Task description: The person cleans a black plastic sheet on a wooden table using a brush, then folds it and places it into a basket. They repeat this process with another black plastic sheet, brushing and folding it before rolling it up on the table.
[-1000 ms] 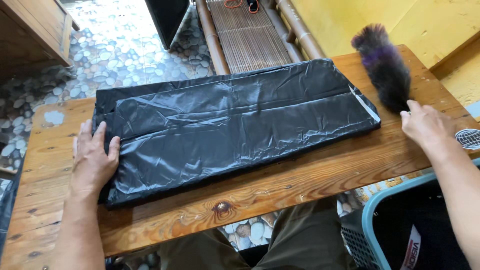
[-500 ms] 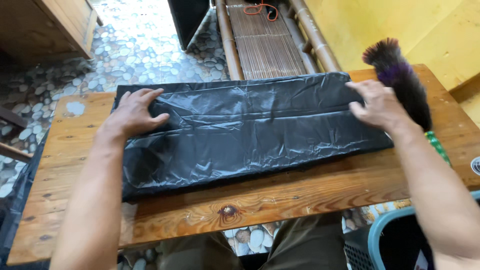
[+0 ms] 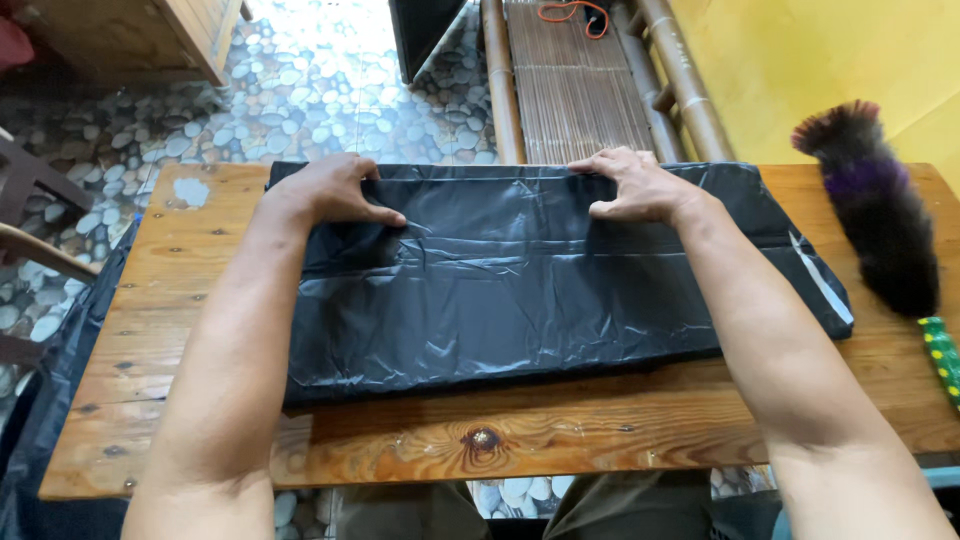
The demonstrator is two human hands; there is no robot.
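A folded black plastic bag (image 3: 520,290) lies flat across a wooden table (image 3: 420,440). My left hand (image 3: 335,190) pinches the bag's far edge on the left side, thumb on top of the plastic. At the far edge nearer the middle, my right hand (image 3: 635,185) grips the plastic with curled fingers. Both forearms stretch over the bag from the near side.
A dark feather duster (image 3: 880,210) with a purple band lies on the table's right end, its green dotted handle (image 3: 940,350) near the edge. Beyond the table stand a bamboo bench (image 3: 580,80) and a pebble-patterned floor (image 3: 300,90). A wooden cabinet (image 3: 140,35) sits far left.
Both hands have moved from the bag's two ends inward to its far edge and taken hold of it. The view has shifted closer over the table.
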